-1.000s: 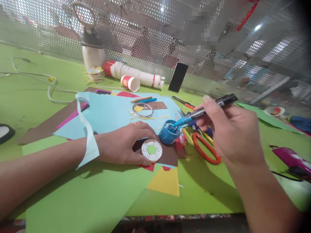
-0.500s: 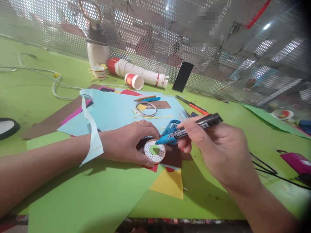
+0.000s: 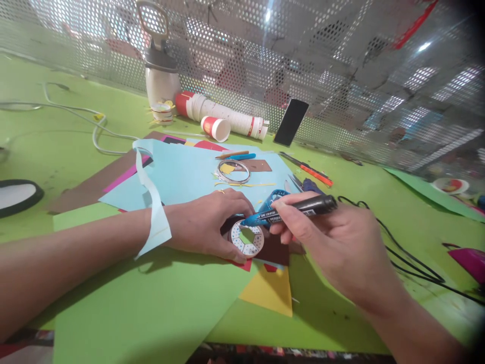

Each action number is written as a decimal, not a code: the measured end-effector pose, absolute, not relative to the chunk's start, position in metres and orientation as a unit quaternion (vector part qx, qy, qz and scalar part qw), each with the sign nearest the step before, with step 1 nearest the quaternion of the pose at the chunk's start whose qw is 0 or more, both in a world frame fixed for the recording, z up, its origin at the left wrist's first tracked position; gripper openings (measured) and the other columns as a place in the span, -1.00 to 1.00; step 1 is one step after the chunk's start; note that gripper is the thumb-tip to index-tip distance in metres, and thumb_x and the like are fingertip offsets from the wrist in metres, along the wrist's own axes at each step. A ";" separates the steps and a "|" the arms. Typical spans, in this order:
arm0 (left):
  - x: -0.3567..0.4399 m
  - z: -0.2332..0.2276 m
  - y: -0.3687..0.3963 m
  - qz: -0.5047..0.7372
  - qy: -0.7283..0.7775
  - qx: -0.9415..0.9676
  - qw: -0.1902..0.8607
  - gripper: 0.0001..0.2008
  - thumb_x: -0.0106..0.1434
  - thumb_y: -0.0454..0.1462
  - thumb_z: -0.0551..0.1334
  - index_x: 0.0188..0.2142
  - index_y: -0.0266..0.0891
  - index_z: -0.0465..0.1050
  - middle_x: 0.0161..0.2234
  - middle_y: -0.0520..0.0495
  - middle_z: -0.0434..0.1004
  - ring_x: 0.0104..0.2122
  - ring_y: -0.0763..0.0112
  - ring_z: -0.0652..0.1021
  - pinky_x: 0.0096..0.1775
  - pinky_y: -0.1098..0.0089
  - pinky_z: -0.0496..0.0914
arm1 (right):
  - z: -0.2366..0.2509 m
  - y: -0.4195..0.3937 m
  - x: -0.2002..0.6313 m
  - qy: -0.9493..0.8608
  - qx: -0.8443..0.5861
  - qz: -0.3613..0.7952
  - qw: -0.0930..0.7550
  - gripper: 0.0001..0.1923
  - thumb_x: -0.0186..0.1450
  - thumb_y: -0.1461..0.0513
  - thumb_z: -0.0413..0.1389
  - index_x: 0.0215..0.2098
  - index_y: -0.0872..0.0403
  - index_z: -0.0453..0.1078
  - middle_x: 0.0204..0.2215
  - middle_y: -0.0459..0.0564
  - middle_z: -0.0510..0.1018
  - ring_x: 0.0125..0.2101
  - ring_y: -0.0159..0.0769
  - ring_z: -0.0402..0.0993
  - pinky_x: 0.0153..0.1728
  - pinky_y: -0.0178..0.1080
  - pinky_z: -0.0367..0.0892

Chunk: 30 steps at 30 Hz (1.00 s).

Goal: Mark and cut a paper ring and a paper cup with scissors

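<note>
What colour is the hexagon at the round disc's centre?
The hexagon is green, showing best in the head view.

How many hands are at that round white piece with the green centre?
2: the left hand holds the left side of the round piece; the right hand, to the right, holds the marker, tip at the upper edge. No other hand shows.

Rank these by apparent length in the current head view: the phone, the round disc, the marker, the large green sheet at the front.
1. Large green sheet
2. Marker, partly covered by fingers
3. Phone
4. Round disc
The phone stands farther back, so true sizes may differ.
</note>
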<state>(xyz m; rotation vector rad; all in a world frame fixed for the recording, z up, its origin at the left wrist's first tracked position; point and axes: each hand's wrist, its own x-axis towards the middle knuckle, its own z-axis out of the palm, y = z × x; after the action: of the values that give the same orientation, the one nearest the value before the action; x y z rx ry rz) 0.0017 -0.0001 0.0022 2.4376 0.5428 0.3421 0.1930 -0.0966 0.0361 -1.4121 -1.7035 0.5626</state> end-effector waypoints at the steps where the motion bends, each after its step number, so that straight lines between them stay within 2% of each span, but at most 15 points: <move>1: 0.001 0.002 0.000 0.130 0.204 0.921 0.304 -0.48 0.04 -0.06 0.48 -0.07 -0.22 0.46 -0.05 -0.14 0.52 -0.03 0.10 0.47 -0.02 0.19 0.36 | 0.036 -0.097 0.193 -0.679 -0.565 0.220 0.414 -0.80 0.36 0.13 0.19 -0.36 0.03 0.57 -0.50 -0.12 0.63 -0.48 -0.30 0.58 -0.39 -0.27 0.55; 30: 0.001 0.000 -0.001 0.136 0.204 0.925 0.288 -0.50 0.05 -0.04 0.47 -0.09 -0.21 0.45 -0.08 -0.13 0.52 -0.04 0.12 0.48 -0.05 0.21 0.36 | 0.035 -0.096 0.193 -0.691 -0.570 0.205 0.395 -0.79 0.35 0.13 0.19 -0.38 0.02 0.59 -0.52 -0.12 0.64 -0.50 -0.30 0.57 -0.43 -0.27 0.52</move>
<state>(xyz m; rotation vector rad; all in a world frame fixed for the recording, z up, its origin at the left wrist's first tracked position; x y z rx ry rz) 0.0012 -0.0005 -0.0001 2.4709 0.5458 0.3644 0.1930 -0.0956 0.0347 -1.4457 -1.7524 0.5199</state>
